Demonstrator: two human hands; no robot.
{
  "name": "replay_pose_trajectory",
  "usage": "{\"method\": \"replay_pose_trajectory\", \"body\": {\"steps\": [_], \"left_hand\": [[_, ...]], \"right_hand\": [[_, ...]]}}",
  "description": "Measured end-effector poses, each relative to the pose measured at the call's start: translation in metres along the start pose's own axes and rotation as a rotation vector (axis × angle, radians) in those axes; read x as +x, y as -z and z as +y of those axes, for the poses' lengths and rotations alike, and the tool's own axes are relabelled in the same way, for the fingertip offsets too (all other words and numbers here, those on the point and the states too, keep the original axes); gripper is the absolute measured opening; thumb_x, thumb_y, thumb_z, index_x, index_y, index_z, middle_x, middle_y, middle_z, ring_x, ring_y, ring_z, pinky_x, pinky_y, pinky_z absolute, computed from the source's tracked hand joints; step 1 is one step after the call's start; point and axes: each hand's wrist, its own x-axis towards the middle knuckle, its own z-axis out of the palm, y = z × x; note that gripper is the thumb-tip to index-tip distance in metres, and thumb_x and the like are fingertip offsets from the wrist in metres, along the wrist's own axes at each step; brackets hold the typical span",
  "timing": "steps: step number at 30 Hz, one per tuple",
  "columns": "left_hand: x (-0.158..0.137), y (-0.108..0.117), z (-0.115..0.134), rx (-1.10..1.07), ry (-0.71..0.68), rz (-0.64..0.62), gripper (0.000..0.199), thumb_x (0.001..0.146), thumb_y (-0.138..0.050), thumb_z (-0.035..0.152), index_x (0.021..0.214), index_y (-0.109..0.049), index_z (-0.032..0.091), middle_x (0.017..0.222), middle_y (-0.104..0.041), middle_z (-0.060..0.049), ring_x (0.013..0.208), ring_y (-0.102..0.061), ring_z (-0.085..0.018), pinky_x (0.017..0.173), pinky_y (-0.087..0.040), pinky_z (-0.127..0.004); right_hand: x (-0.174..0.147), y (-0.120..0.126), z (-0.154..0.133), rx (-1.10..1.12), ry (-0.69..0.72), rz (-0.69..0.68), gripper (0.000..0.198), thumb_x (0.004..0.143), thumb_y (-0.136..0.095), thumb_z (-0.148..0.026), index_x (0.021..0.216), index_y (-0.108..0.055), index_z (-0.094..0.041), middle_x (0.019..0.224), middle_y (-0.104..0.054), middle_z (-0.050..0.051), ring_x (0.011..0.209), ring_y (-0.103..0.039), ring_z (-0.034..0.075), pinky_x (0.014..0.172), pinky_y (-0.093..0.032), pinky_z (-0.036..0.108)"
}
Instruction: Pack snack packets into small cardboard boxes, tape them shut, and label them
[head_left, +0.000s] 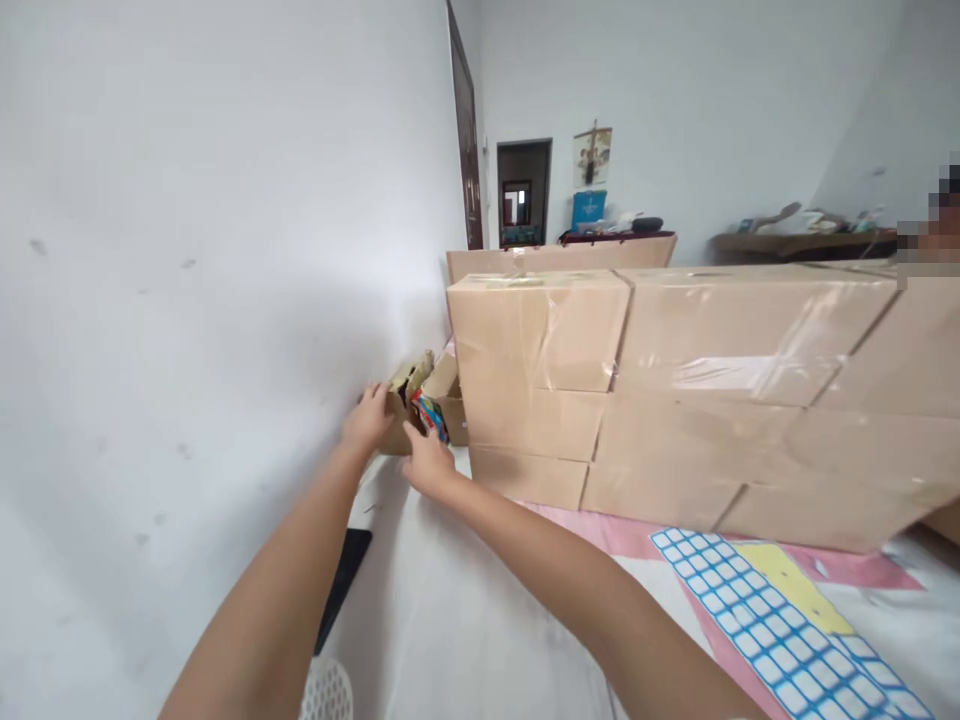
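Note:
A small brown cardboard box (397,437) with its top flaps up stands close to the white wall. My left hand (367,418) grips its left side, fingers over the upper edge. On the box's right side is my right hand (430,462), with thumb and fingers curled against the cardboard; some fingertips are hidden. A colourful packet (432,416) in red, blue and green shows just beyond my right hand. Behind it sits another open cardboard box (448,388).
Large taped cardboard boxes (675,400) form a long row on the right. The white wall (187,300) rises at left. A patterned cloth (765,600) covers the surface at front right. A black flat object (345,580) and a white perforated item (328,690) lie near my left arm.

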Motion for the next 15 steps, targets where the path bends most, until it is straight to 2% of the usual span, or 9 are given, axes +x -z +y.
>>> {"method": "replay_pose_trajectory", "body": {"steps": [3,5,7,11,13,15], "left_hand": [[0.013,-0.009,-0.006,0.035,0.03,-0.066,0.031,0.096,-0.064,0.04,0.116,-0.065,0.016,0.118,-0.067,-0.008,0.103,-0.066,-0.021,0.093,-0.056,-0.044],[0.01,-0.017,-0.011,0.028,0.045,-0.069,0.03,0.097,-0.063,0.041,0.111,-0.066,0.014,0.11,-0.068,-0.006,0.096,-0.067,-0.019,0.088,-0.057,-0.041],[0.001,-0.024,-0.014,0.005,0.055,-0.039,0.029,0.096,-0.064,0.041,0.11,-0.066,0.015,0.108,-0.069,-0.006,0.095,-0.067,-0.019,0.086,-0.058,-0.041],[-0.019,-0.028,-0.012,-0.071,0.055,0.047,0.025,0.096,-0.065,0.039,0.103,-0.067,0.015,0.103,-0.069,-0.005,0.095,-0.067,-0.019,0.088,-0.057,-0.042],[-0.028,-0.025,-0.008,-0.118,0.053,0.097,0.022,0.095,-0.066,0.037,0.099,-0.067,0.015,0.101,-0.07,-0.004,0.095,-0.067,-0.019,0.089,-0.056,-0.042],[-0.039,-0.016,-0.005,-0.17,0.056,0.17,0.018,0.094,-0.065,0.032,0.097,-0.066,0.015,0.1,-0.07,-0.005,0.096,-0.067,-0.02,0.091,-0.055,-0.043]], "right_hand": [[0.042,-0.011,0.0,0.071,-0.083,-0.056,0.072,0.082,-0.071,-0.02,0.151,-0.048,-0.027,0.169,-0.013,0.022,0.125,-0.061,0.041,0.104,-0.048,0.055],[0.056,-0.017,0.007,0.122,-0.075,-0.087,0.072,0.08,-0.072,-0.017,0.149,-0.051,-0.024,0.172,-0.002,0.021,0.132,-0.057,0.043,0.109,-0.043,0.056],[0.059,-0.022,0.018,0.184,-0.018,-0.093,0.077,0.079,-0.071,-0.014,0.152,-0.047,-0.021,0.173,0.003,0.02,0.143,-0.046,0.042,0.115,-0.038,0.053],[0.047,-0.025,0.037,0.342,0.103,-0.039,0.079,0.085,-0.061,-0.011,0.159,-0.035,-0.01,0.174,-0.002,0.017,0.157,-0.023,0.029,0.123,-0.028,0.039],[0.041,-0.022,0.041,0.434,0.119,0.003,0.073,0.088,-0.056,-0.012,0.158,-0.037,-0.006,0.173,-0.011,0.017,0.158,-0.021,0.025,0.124,-0.028,0.036],[0.031,-0.017,0.039,0.532,0.11,0.047,0.066,0.09,-0.052,-0.014,0.155,-0.042,-0.006,0.17,-0.023,0.018,0.157,-0.027,0.023,0.123,-0.03,0.037]]}}
